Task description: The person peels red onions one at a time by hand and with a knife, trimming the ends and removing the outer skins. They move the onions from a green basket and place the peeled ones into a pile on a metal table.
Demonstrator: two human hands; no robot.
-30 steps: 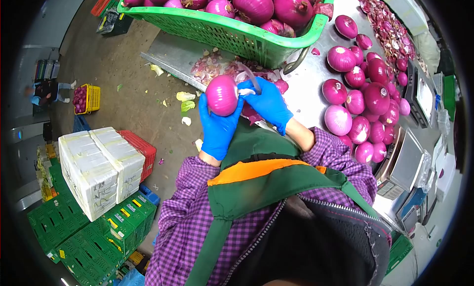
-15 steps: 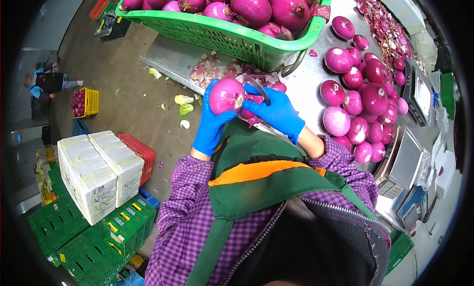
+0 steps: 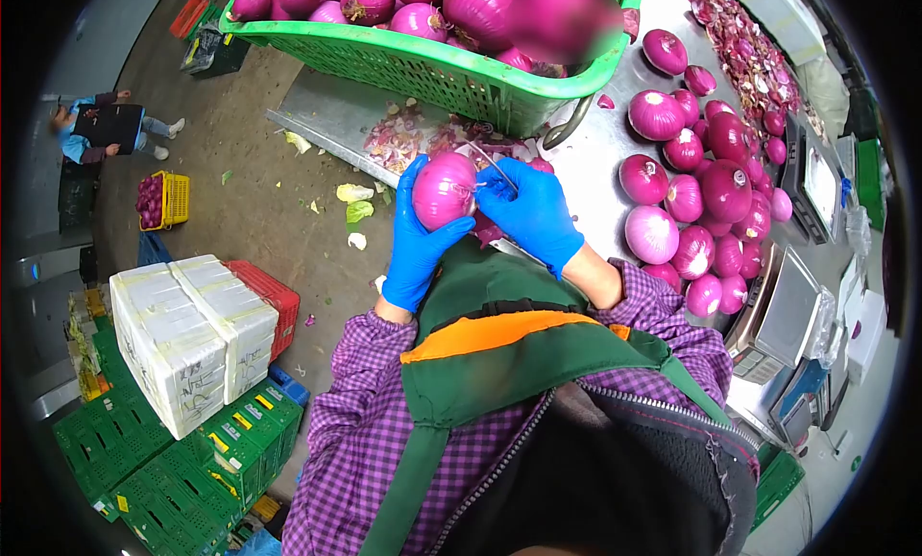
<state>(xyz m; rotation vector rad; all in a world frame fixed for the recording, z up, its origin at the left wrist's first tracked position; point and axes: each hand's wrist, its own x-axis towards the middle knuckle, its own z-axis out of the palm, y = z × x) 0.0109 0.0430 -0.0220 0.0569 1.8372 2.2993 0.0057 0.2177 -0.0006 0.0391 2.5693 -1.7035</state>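
Observation:
A large red onion (image 3: 444, 190) sits in my left hand (image 3: 415, 255), whose blue-gloved fingers wrap round its left side and underside. My right hand (image 3: 536, 215), also in a blue glove, is closed around a small knife (image 3: 494, 166); only a thin edge of its blade shows above the fingers. The right fingertips touch the onion's right end, where a pale tuft sticks out. Below and behind the hands, loose purple skins (image 3: 403, 138) lie on the metal table (image 3: 331, 105). The knife's handle is hidden in my grip.
A green crate (image 3: 413, 55) full of red onions stands ahead on the table. Several loose onions (image 3: 725, 191) lie to the right, beside a skin pile (image 3: 744, 57) and scales (image 3: 812, 181). At left are a white foam box (image 3: 197, 335), green crates (image 3: 192, 479) and a distant person (image 3: 106, 129).
My right hand has shifted slightly, turning the knife so its blade shows thinner. The onion has turned slightly in my left hand. The distant person has moved right.

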